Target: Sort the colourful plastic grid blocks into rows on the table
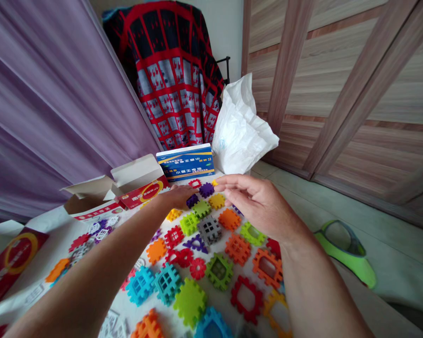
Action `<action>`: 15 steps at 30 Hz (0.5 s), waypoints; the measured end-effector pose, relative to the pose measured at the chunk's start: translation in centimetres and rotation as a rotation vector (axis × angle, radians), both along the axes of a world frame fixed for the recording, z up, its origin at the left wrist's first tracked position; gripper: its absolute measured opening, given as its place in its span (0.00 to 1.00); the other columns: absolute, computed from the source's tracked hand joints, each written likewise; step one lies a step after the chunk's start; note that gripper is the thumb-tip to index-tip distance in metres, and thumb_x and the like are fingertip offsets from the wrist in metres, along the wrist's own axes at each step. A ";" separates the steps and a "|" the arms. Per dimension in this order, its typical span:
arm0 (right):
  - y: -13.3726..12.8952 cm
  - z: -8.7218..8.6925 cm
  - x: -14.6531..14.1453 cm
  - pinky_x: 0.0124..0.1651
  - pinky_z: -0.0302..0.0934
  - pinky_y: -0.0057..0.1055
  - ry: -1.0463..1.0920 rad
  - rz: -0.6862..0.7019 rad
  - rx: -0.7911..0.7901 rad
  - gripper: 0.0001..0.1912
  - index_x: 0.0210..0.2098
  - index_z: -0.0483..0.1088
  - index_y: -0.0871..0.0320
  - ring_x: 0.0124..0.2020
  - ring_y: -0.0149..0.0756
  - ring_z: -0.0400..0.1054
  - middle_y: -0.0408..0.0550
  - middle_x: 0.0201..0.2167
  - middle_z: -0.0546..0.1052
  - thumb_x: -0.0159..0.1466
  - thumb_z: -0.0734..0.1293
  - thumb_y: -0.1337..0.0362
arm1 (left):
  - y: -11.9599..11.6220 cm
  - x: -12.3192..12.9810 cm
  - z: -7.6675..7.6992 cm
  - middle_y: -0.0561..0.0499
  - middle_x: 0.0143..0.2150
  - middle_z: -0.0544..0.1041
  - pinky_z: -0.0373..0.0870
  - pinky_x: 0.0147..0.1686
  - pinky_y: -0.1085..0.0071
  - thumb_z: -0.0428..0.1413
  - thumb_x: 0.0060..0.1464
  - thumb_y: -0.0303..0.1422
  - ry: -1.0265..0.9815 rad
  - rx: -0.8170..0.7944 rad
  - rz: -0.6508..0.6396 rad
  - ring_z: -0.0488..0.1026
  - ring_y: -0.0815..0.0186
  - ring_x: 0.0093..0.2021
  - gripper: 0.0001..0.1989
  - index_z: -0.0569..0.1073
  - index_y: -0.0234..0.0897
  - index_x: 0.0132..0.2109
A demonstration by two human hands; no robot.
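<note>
My left hand (179, 195) reaches out at the far part of the table, back up, fingers stretched to the right. Just beside its fingertips lies a dark purple toothed block (192, 201); whether they touch is unclear. Opposite it, my right hand (248, 199) hovers with fingers extended and thumb apart, holding nothing visible. A small yellow piece (215, 182) shows by its fingertips. Between the hands are a purple toothed block (206, 189), a yellow one (217, 201) and a red frame piece (194, 183). Closer in lie a grey window block (209, 230) and an orange block (229, 219).
Several more coloured toothed blocks, such as a lime one (190, 303), cover the table. Open red cartons (141, 193) stand left, a blue box (185, 163) at the back, and a white plastic bag (243, 124) behind. A green shoe (348, 256) lies on the floor.
</note>
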State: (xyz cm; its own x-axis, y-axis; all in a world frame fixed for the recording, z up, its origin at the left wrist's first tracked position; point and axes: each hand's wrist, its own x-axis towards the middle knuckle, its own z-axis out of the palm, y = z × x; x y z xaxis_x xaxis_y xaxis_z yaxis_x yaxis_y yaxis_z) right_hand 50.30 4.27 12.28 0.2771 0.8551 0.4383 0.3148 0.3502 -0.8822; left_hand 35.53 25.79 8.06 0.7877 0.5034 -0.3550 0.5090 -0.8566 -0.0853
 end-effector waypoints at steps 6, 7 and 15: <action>0.1 0.0 -0.1 0.40 0.69 0.29 -0.003 -0.002 0.001 0.13 0.44 0.77 0.57 0.38 0.34 0.76 0.48 0.38 0.82 0.63 0.64 0.65 | -1.7 -0.9 2.4 0.49 0.59 0.74 0.64 0.58 0.62 0.50 0.55 0.28 -0.142 0.027 0.067 0.69 0.57 0.60 0.23 0.72 0.45 0.57; 0.1 0.0 0.0 0.40 0.69 0.29 -0.003 -0.003 0.003 0.13 0.44 0.77 0.57 0.37 0.34 0.76 0.48 0.38 0.82 0.63 0.64 0.65 | -2.2 -1.0 2.6 0.50 0.56 0.77 0.67 0.55 0.64 0.49 0.57 0.29 -0.161 0.022 0.086 0.72 0.58 0.56 0.21 0.73 0.44 0.55; 0.2 -0.2 0.4 0.38 0.69 0.29 -0.005 -0.011 -0.010 0.14 0.44 0.77 0.57 0.38 0.36 0.76 0.50 0.38 0.82 0.61 0.65 0.65 | -7.5 -2.0 2.4 0.51 0.55 0.78 0.69 0.50 0.71 0.46 0.61 0.51 -0.277 -0.204 0.099 0.76 0.62 0.52 0.25 0.71 0.43 0.57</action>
State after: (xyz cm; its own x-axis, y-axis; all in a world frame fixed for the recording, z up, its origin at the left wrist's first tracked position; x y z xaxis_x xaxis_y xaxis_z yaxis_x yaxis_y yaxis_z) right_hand 50.72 4.46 12.13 0.2844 0.8562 0.4312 0.3225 0.3381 -0.8841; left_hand 33.49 18.33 10.42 0.8191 0.5227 -0.2362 0.5701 -0.7871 0.2354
